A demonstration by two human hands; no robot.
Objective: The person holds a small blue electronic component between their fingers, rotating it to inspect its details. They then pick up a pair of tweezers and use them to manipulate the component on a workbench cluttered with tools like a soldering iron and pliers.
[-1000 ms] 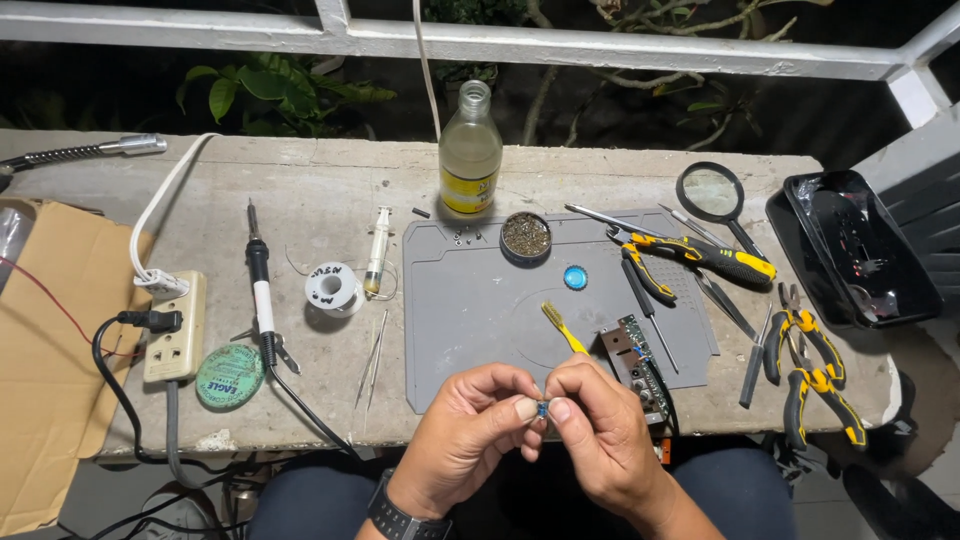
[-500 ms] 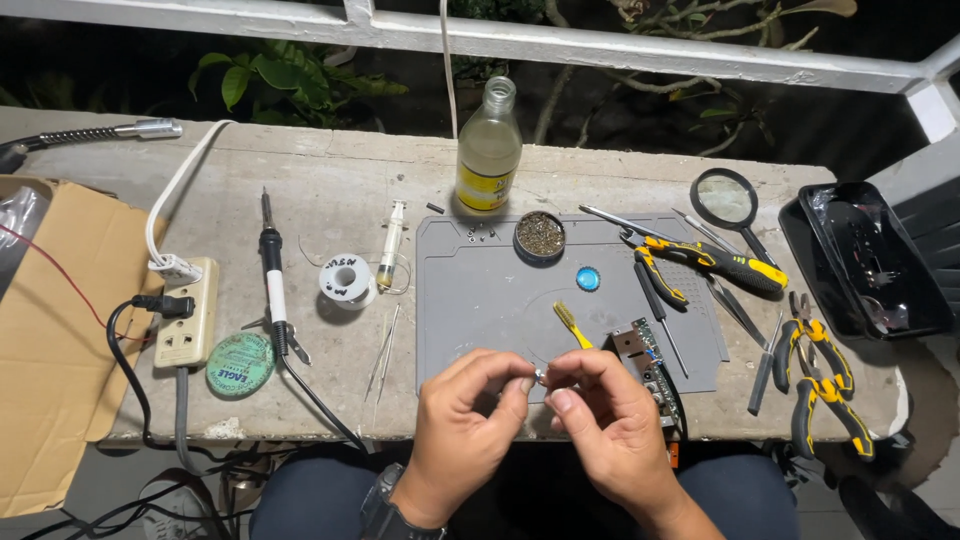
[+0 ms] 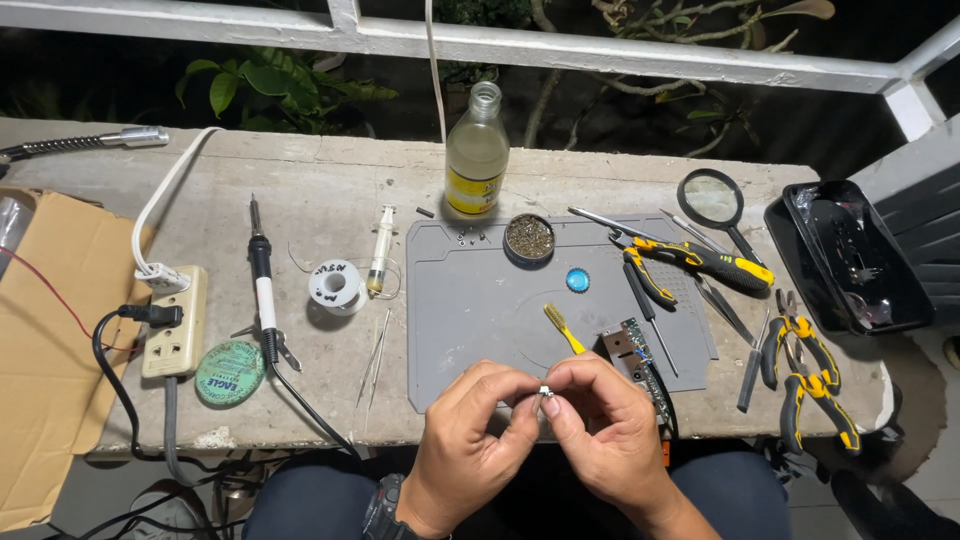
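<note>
Head view: since half a second ago the two hands have drawn a little closer together and sit slightly lower over the near edge of the desk [image 3: 330,200], while the tools on it lie as they did. The left hand [image 3: 470,440] and the right hand [image 3: 605,430] meet fingertip to fingertip, both pinched closed on a small metal part [image 3: 545,391] held between them. The part sits at the junction of the two hands, just right of the left thumb and just left of the right forefinger, so neither hand is clearly nearer; it is too small to tell its long axis. Directly beyond the right hand, almost touching its knuckles, lies a circuit board [image 3: 640,360] on the grey work mat [image 3: 480,300], its long axis running away and to the left. A yellow brush [image 3: 562,328] lies just beyond the gap between the hands. The pliers [image 3: 700,262] rest well beyond the right hand.
</note>
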